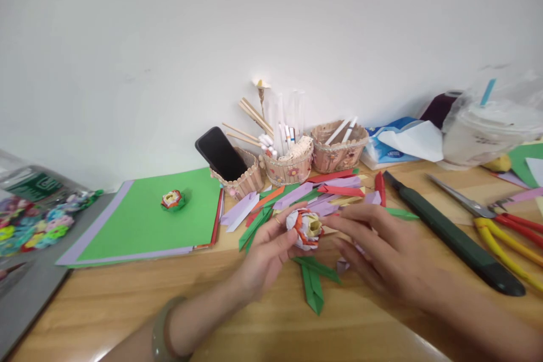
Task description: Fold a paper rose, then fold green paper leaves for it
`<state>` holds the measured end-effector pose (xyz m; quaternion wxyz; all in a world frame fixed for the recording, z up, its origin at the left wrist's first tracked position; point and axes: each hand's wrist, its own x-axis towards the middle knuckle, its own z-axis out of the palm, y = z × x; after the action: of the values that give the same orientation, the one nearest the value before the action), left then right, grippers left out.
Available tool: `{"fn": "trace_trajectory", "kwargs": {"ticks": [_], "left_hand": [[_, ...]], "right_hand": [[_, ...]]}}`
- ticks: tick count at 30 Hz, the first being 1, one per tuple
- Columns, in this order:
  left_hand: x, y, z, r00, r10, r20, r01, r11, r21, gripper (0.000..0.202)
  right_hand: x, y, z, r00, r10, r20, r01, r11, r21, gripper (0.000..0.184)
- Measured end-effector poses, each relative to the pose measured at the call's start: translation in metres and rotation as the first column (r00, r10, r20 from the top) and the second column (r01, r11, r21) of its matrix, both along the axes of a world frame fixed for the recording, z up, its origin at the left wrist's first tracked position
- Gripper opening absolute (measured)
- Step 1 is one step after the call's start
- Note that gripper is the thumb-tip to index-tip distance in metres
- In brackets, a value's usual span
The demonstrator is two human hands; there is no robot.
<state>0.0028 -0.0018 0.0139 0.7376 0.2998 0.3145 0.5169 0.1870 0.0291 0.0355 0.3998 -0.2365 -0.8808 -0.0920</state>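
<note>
A folded-paper flower (302, 230) in white, orange and pale yellow is held in my left hand (269, 251), between thumb and fingers, above the table. My right hand (377, 246) is just to the right of it, fingers stretched and apart, with the index fingertip at the flower's edge. Bits of light purple paper (343, 264) show under the right fingers; whether they touch them I cannot tell. Below the flower lie green folded strips (313, 288). Behind both hands spreads a pile of folded paper strips (292, 195) in purple, green, red, orange and yellow.
A smaller paper flower (172, 200) rests on green paper sheets (139, 226) at left. Along the wall stand a phone (223, 153) in a basket and two more decorated baskets (288, 169). At right lie a dark green cutter (458, 237), scissors (462, 198), tissues (390, 144) and a lidded cup (477, 136).
</note>
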Motion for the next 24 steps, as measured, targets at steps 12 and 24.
{"fn": "trace_trajectory", "kwargs": {"ticks": [12,24], "left_hand": [[0.001,0.003,-0.005,0.988,-0.128,0.081,0.129,0.992,-0.012,0.041],[0.002,0.000,-0.007,0.989,-0.134,-0.054,0.132,0.991,-0.035,0.046]], "right_hand": [[-0.005,0.002,0.006,0.947,0.162,-0.276,-0.285,0.820,-0.496,0.022],[-0.013,-0.007,0.008,0.959,0.088,-0.269,-0.234,0.780,-0.580,0.007]]}}
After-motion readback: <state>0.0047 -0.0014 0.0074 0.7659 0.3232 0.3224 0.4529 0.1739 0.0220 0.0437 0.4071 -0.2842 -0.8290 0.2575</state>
